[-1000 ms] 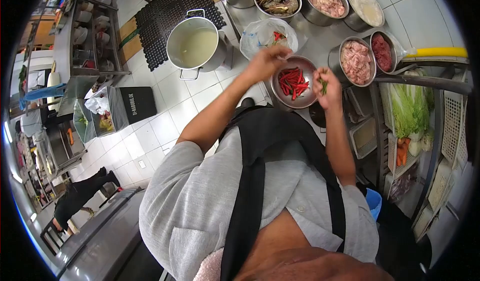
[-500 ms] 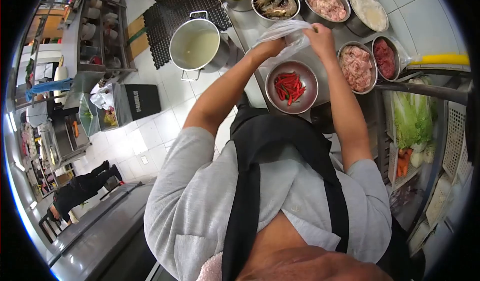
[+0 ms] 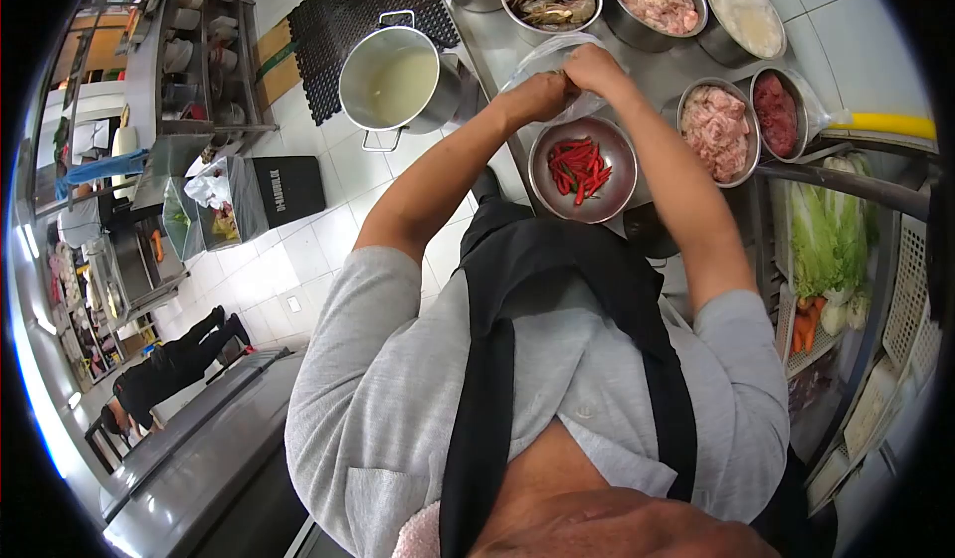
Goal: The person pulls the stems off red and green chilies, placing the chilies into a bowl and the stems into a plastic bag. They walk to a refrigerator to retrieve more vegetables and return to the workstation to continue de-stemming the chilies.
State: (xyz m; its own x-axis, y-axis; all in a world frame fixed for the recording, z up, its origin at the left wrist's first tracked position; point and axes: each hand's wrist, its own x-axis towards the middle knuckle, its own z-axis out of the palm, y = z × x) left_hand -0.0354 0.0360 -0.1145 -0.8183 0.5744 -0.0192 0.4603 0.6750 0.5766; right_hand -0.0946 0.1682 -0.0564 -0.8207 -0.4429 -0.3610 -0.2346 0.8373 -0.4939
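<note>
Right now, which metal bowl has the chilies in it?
The round bowl nearest your black apron; it alone shows red chilies, while the bowl farther off holds prawns.

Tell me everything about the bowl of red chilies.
The bowl is round, shiny and thin-rimmed, apparently metal. It sits upright on the counter near the edge, a loose heap of red chilies covering its middle. Neither the left hand nor right hand touches it; contact with the plastic bag is unclear.

Head-worn view, facing forward and down
</note>
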